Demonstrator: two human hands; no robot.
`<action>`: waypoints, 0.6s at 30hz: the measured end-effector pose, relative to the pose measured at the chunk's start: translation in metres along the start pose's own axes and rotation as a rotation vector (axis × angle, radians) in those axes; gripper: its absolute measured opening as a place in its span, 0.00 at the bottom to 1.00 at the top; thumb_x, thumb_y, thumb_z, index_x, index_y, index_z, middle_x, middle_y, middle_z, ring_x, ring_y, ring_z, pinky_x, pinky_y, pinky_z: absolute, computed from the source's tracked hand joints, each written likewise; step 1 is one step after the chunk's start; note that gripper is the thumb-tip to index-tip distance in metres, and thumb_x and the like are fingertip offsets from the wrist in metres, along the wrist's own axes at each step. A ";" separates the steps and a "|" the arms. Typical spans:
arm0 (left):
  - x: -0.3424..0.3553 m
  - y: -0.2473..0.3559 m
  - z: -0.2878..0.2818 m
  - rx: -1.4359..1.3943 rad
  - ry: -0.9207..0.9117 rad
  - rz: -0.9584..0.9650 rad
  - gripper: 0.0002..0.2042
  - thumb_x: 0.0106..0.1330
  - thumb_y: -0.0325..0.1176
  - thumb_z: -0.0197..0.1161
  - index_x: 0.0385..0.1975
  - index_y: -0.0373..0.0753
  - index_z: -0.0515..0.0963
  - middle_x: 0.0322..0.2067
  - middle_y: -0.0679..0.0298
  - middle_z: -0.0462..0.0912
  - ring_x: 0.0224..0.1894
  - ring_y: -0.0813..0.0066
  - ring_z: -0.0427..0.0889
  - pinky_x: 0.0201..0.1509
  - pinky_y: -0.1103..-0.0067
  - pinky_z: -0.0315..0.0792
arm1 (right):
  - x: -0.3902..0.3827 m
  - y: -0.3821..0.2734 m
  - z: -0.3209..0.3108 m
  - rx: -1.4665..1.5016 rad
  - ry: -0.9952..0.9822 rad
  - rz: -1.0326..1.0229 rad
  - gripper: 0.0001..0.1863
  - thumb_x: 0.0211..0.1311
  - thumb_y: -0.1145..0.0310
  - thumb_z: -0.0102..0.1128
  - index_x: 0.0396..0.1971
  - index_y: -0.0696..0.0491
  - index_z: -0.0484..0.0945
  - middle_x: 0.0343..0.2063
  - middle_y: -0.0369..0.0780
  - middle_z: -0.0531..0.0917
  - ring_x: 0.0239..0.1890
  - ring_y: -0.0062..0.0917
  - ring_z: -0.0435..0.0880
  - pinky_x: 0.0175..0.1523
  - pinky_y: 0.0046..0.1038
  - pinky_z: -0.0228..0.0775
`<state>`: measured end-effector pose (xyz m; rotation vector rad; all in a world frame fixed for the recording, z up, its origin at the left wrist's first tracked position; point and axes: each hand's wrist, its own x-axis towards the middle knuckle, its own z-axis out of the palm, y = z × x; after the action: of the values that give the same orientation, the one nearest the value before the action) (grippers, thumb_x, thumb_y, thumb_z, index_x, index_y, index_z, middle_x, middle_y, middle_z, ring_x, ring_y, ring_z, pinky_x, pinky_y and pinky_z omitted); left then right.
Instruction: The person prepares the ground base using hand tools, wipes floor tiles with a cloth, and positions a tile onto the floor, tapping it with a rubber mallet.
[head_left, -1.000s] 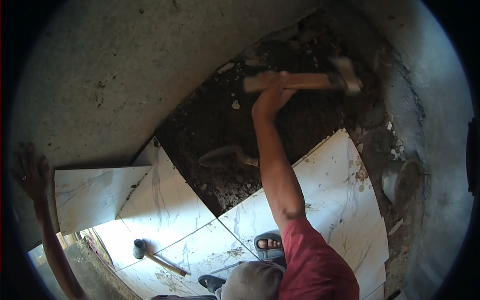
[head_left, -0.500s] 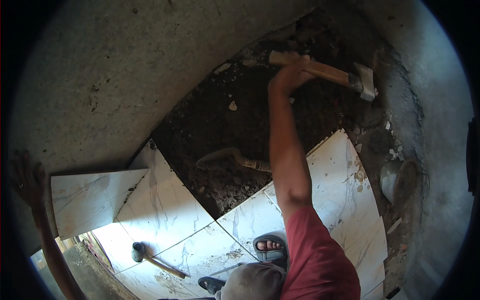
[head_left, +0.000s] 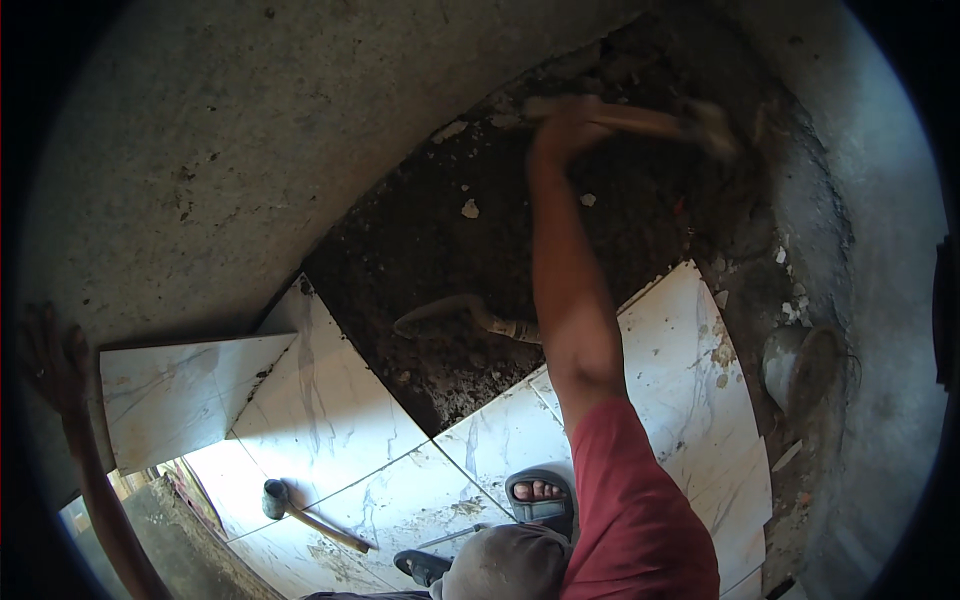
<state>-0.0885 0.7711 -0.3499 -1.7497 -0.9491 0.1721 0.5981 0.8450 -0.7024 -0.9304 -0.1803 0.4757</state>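
Note:
My right hand (head_left: pixel 566 132) is wrapped around the wooden handle of a hammer (head_left: pixel 645 122), whose broad metal head is smeared by motion. It is over the dark soil (head_left: pixel 480 240), with the head toward the right-hand wall. My left hand (head_left: pixel 55 365) lies with fingers spread against the concrete wall at the far left. Below my right arm, a trowel (head_left: pixel 450 308) rests on the soil, its handle end partly hidden by that arm. A black-headed mallet (head_left: pixel 315 518) with a wooden handle lies on the white tiles (head_left: pixel 330 440).
A loose marbled tile (head_left: pixel 190 390) leans at the left wall. Broken chips (head_left: pixel 795 300) and a bowl-like container (head_left: pixel 790 360) lie along the right wall (head_left: pixel 890 230). My sandalled foot (head_left: pixel 540 497) stands on the tiles near the soil's edge.
My right hand has shifted slightly left and up with the hammer, which is now blurred. My left hand, the trowel and the mallet stay in place.

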 end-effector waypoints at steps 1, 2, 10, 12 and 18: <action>0.000 -0.001 -0.003 0.001 0.006 0.006 0.25 0.69 0.52 0.52 0.63 0.51 0.67 0.65 0.63 0.66 0.63 0.63 0.69 0.57 0.67 0.67 | 0.004 0.011 -0.004 -0.092 -0.073 0.140 0.17 0.66 0.67 0.51 0.48 0.62 0.62 0.33 0.43 0.76 0.34 0.27 0.78 0.41 0.30 0.72; -0.005 -0.005 0.000 0.019 -0.004 0.001 0.25 0.69 0.52 0.52 0.63 0.50 0.68 0.65 0.63 0.66 0.63 0.63 0.69 0.57 0.67 0.68 | 0.009 0.021 -0.010 -0.185 -0.146 0.278 0.18 0.66 0.67 0.51 0.48 0.62 0.62 0.34 0.44 0.76 0.34 0.28 0.78 0.42 0.30 0.72; -0.013 -0.017 0.000 -0.045 -0.089 -0.020 0.25 0.68 0.52 0.53 0.63 0.51 0.69 0.64 0.62 0.67 0.64 0.63 0.69 0.58 0.67 0.67 | -0.025 -0.009 -0.013 0.061 0.109 -0.086 0.15 0.64 0.70 0.52 0.46 0.64 0.65 0.33 0.44 0.77 0.34 0.28 0.79 0.39 0.29 0.73; -0.013 -0.015 0.000 0.006 -0.136 -0.055 0.25 0.68 0.52 0.53 0.63 0.51 0.69 0.64 0.62 0.67 0.64 0.63 0.68 0.60 0.66 0.66 | -0.019 0.001 0.000 -0.064 0.173 -0.125 0.15 0.65 0.70 0.51 0.46 0.63 0.65 0.33 0.44 0.77 0.34 0.27 0.79 0.39 0.30 0.74; -0.012 -0.006 -0.006 0.004 -0.081 -0.036 0.25 0.68 0.52 0.53 0.63 0.51 0.69 0.65 0.62 0.66 0.65 0.63 0.67 0.61 0.64 0.64 | -0.026 0.039 0.000 -0.245 -0.394 0.444 0.18 0.67 0.68 0.48 0.49 0.64 0.61 0.35 0.43 0.76 0.35 0.27 0.79 0.41 0.32 0.76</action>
<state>-0.0963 0.7588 -0.3465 -1.7316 -1.0371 0.2229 0.5625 0.8526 -0.7322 -1.1136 -0.3994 1.0678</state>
